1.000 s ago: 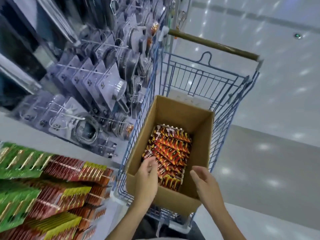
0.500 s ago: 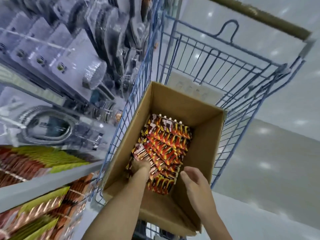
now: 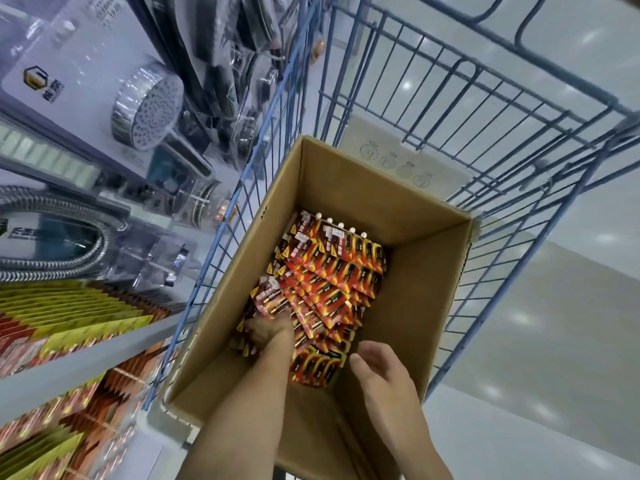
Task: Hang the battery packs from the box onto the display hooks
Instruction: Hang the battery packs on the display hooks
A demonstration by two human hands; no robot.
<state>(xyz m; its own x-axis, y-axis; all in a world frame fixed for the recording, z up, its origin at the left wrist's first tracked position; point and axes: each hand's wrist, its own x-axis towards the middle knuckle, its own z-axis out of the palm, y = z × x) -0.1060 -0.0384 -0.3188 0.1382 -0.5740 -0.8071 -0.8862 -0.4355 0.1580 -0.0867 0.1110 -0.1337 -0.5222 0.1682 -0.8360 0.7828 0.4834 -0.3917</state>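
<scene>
Packs (image 3: 332, 282) of batteries, red and orange, lie overlapped in a heap on the floor of the box (image 3: 426, 271), which sits in a blue wire cart (image 3: 450, 98). Left hand (image 3: 268, 332) reaches deep into the box and is buried among the near packs; whether its fingers grip one I cannot tell. Right hand (image 3: 379, 370) hovers just above the near end of the heap, fingers loosely spread, holding nothing. On the left, a shelf (image 3: 86, 358) shows hanging yellow and red packets, with a shower head (image 3: 147, 107) above.

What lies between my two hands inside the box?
In the head view, red battery packs lie between the left hand and the right hand.
</scene>
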